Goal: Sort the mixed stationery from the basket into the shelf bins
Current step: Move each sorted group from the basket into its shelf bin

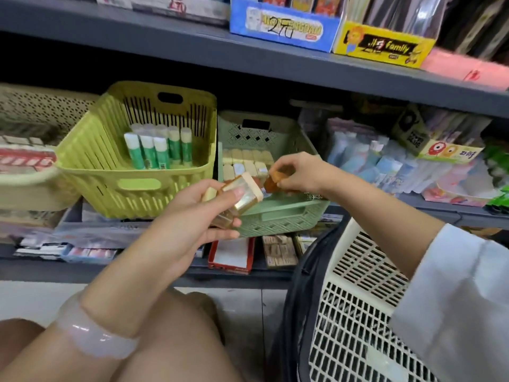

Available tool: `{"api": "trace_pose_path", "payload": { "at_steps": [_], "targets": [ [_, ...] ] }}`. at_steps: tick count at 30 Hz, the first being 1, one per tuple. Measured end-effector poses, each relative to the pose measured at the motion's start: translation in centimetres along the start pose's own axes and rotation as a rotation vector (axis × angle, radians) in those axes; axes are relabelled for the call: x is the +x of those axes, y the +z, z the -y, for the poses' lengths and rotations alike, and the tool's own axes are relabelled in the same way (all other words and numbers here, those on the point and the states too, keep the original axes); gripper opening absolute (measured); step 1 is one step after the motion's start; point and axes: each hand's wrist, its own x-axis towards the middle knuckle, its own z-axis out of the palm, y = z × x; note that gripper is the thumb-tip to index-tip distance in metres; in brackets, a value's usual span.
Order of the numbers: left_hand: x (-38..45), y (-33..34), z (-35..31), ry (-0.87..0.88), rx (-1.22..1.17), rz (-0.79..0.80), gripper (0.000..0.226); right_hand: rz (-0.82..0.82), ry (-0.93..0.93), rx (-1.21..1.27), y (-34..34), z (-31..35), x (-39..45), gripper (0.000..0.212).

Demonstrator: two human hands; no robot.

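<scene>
My left hand (198, 213) grips amber glue bottles with cream caps (242, 194) in front of the shelf. My right hand (297, 172) pinches another amber glue bottle (272, 183) over the pale green bin (281, 213), which holds rows of cream-capped bottles (248, 161). To its left stands a yellow-green bin (91, 161) with green-and-white glue sticks (159, 150) upright inside. The cream source basket (358, 299) sits at lower right beside my right forearm.
A beige bin (33, 188) with red-and-white boxes is at far left. Packaged goods (385, 164) fill the shelf to the right. Display boxes (283, 26) line the shelf above. Flat boxes (231, 257) lie on the lowest shelf. My knees are at the bottom.
</scene>
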Motion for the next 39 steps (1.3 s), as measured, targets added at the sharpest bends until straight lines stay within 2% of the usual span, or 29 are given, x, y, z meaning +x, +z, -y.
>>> {"api": "trace_pose_path", "payload": {
  "at_steps": [3,5,10,17,20,22,23,25,27,30,33,36,39],
  "targets": [
    [0.3,-0.2,0.1,-0.007,-0.016,-0.007,0.038,0.049,-0.008,0.0,0.4,0.0,0.5,0.006],
    [0.3,-0.2,0.1,-0.006,-0.012,-0.002,0.042,0.076,-0.018,-0.045,0.6,0.0,0.7,0.006],
    [0.4,-0.2,0.1,-0.01,-0.012,-0.011,0.025,0.065,-0.02,-0.16,1.2,0.5,1.3,0.02],
    [0.3,-0.1,0.0,0.0,0.007,-0.025,0.023,0.032,0.005,-0.123,1.5,0.8,1.7,0.031],
    [0.3,0.0,-0.1,0.005,0.015,-0.025,0.028,-0.021,0.021,-0.104,1.2,0.7,1.3,0.021],
    [0.3,0.0,-0.1,0.009,0.028,-0.032,0.031,-0.085,-0.037,0.072,0.8,1.3,0.6,0.008],
    [0.3,0.1,0.0,0.01,0.032,-0.038,0.031,-0.05,-0.078,0.232,0.4,1.7,0.1,0.008],
    [0.4,0.2,0.0,0.017,0.037,-0.047,0.029,0.184,-0.168,0.501,-0.2,2.5,-1.2,0.014],
    [0.3,0.3,-0.1,0.034,0.05,-0.054,0.031,0.39,-0.251,0.568,-0.5,3.1,-2.3,0.016],
    [0.1,0.6,-0.2,0.055,0.056,-0.047,0.047,0.458,-0.289,0.595,-0.5,3.2,-2.7,0.025],
    [0.0,0.7,-0.3,0.062,0.03,-0.05,0.036,0.303,-0.209,0.651,-0.9,2.4,-1.8,0.024],
    [0.1,0.5,-0.5,0.055,-0.021,-0.065,0.016,0.018,-0.071,0.548,-1.6,1.0,-0.1,0.014],
    [0.3,0.4,-0.7,0.035,-0.031,-0.041,0.013,-0.124,0.036,0.411,-1.9,-0.4,1.7,0.016]
  ]
}}
